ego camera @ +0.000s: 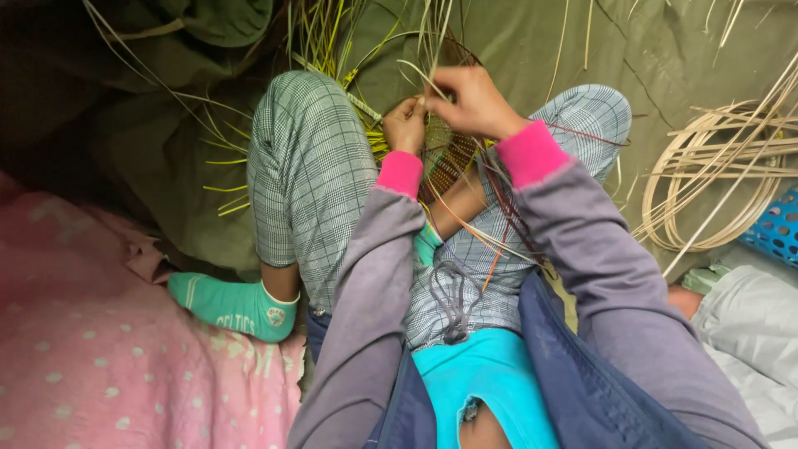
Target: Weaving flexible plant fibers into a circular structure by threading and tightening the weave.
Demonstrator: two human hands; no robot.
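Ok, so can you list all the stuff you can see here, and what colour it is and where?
Woven piece: one, brown and tan, between the knees, under both hands.
Loose strips: many, yellow-green and pale, fanning out at the top around the weaving.
Coil of cane: one bundle, cream, on the right.
Basket: one, blue with holes, right edge, partly cut off.
Ground cloth: one, olive green, under everything.
Blanket: one, pink with pale dots, bottom left.
Sock: one, teal, lower left.
Left hand: pinching a strip at the weaving.
Right hand: gripping strips just above it.
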